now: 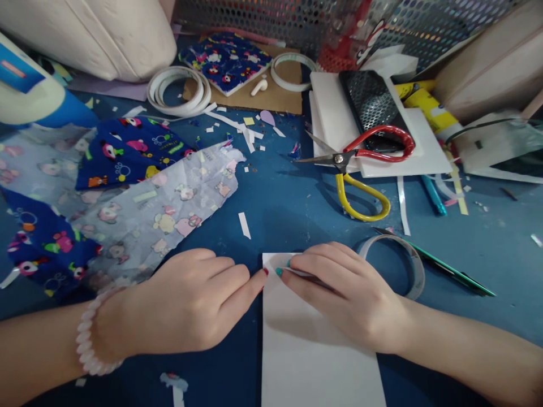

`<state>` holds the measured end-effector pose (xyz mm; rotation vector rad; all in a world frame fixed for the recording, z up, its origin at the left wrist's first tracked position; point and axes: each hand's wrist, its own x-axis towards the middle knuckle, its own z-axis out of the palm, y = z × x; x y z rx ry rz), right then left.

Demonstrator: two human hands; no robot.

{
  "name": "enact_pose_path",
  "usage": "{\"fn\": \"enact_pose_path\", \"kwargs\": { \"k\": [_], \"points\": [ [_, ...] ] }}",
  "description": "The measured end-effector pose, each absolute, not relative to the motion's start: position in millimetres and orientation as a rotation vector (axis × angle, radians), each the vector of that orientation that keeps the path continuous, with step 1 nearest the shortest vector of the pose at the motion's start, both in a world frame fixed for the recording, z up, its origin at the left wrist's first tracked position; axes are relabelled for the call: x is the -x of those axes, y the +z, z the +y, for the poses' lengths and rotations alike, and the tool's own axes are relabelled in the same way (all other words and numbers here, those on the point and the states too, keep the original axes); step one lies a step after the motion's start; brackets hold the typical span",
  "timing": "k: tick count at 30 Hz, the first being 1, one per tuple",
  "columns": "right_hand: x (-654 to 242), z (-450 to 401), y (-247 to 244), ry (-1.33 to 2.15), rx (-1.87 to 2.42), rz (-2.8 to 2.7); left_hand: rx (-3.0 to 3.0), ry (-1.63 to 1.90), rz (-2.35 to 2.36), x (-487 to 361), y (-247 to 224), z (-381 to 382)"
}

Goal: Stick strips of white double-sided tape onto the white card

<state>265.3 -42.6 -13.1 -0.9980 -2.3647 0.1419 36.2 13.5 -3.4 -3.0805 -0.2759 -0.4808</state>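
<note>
While a flat white rectangular sheet (pixel 314 367) lies on the blue worktop (pixel 280 195) partly beneath the right hand (pixel 350 297), the left hand (pixel 190 302) sets its fingertips at the sheet's upper left edge. The right fingertips bear near the top edge. Whether either grip is closed on material cannot be told. A white ring-shaped tape roll (pixel 418 271) lies just beside the right wrist. Farther out lie red-and-yellow-handled metal scissors (pixel 338 160) and, toward the left, crumpled grey cartoon-printed sheeting (pixel 169 217).

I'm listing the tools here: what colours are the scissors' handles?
The upper handle is red and the lower handle is yellow, as the head view shows.
</note>
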Motion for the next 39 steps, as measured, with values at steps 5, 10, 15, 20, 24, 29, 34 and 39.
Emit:
{"fn": "enact_pose_path", "kwargs": {
  "k": [5,10,15,20,24,29,34,39],
  "points": [
    [-265,-42,-12,0.133,0.996,-2.374,3.073,-0.484,-0.269,-36,-4,13],
    [-265,-43,-13,0.131,1.009,-2.369,3.090,-0.471,-0.258,-36,-4,13],
    [-266,-44,-13,0.120,1.024,-2.400,3.104,-0.434,-0.262,-36,-5,13],
    [-272,-43,-9,0.096,1.042,-2.488,3.070,-0.451,-0.213,-37,-5,14],
    [-284,-39,-2,0.077,1.022,-2.627,3.073,-0.443,-0.194,-39,-5,15],
    [-300,-35,7,0.240,1.013,-2.782,3.093,-0.422,-0.204,-37,-7,15],
    [-314,-33,16,0.327,0.975,-2.895,3.084,-0.441,-0.189,-36,-6,16],
    [-321,-39,17,0.275,1.064,-2.936,3.107,-0.466,-0.203,-39,-6,16]
  ]
}}
